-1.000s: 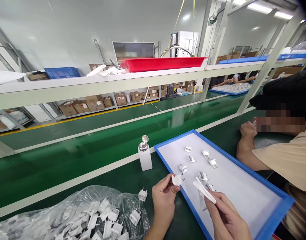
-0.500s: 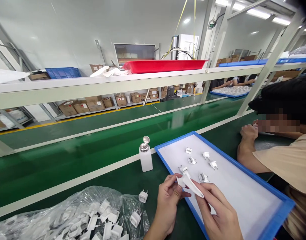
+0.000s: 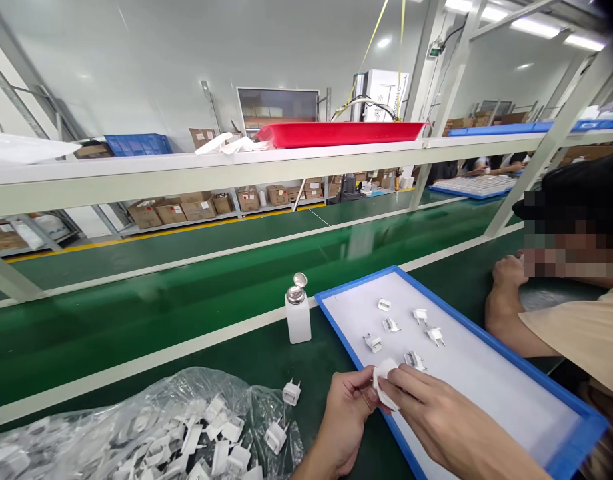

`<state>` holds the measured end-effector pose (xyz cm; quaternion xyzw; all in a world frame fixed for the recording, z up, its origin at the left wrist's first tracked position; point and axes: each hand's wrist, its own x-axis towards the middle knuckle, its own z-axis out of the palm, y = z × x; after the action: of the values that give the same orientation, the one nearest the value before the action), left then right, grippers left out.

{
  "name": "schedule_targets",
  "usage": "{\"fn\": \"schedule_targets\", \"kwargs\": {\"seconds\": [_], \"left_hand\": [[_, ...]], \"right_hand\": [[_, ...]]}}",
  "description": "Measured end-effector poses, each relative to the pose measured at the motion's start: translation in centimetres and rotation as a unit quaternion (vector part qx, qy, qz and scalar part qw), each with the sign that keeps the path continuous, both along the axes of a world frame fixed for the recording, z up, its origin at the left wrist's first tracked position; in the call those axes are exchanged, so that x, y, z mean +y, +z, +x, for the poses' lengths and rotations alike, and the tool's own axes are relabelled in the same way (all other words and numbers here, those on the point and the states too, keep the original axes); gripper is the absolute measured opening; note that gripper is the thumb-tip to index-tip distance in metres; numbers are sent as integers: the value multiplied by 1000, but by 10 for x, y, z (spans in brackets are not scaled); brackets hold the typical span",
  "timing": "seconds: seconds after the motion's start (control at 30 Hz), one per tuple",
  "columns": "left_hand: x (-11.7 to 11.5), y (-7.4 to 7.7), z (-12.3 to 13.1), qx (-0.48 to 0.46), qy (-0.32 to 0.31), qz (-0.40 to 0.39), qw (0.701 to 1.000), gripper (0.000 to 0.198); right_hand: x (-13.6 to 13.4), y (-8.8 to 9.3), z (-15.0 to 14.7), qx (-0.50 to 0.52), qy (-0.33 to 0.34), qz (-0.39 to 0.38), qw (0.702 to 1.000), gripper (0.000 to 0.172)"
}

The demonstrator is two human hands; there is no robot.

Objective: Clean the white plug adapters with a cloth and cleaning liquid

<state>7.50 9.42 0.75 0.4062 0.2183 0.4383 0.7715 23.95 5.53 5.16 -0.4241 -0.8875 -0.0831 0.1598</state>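
Observation:
Over the near left edge of the tray, a folded white cloth [image 3: 385, 381] is pinched between both my hands. My left hand [image 3: 347, 410] grips its left side with thumb and fingers. From the right, the closed fingers of my right hand [image 3: 433, 407] press on the cloth. Whether a plug part is wrapped inside is hidden. Just beyond my hands, several white two-pin plug pieces [image 3: 373, 343] lie apart on the blue-rimmed white tray [image 3: 466, 330]. Two more plug pieces [image 3: 291, 393] rest to the left of my left hand.
A white pump bottle [image 3: 299, 320] with its metal lid raised stands left of the tray. At lower left, a clear plastic bag [image 3: 186, 380] holds many white plug pieces. A co-worker's arm [image 3: 506, 320] rests on the right. A shelf with a red tray [image 3: 341, 135] spans above.
My right hand has turned over and closed in on the cloth, which is now bunched between both hands. The view has shifted slightly, and the plug piece behind my hands shows fully.

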Motion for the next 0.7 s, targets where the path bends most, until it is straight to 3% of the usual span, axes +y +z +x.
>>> {"fn": "schedule_targets", "kwargs": {"seconds": [0.13, 0.33, 0.53, 0.7], "left_hand": [[2, 6, -2, 26, -20, 16, 999, 38], [4, 12, -5, 17, -40, 10, 999, 33], [1, 12, -6, 3, -88, 9, 996, 40], [0, 16, -9, 33, -96, 55, 993, 42]], "right_hand": [[0, 10, 7, -9, 61, 8, 998, 36], [-10, 11, 4, -18, 78, 62, 995, 46], [-15, 23, 9, -54, 117, 57, 990, 46], [-18, 23, 10, -21, 86, 54, 995, 39]]}}
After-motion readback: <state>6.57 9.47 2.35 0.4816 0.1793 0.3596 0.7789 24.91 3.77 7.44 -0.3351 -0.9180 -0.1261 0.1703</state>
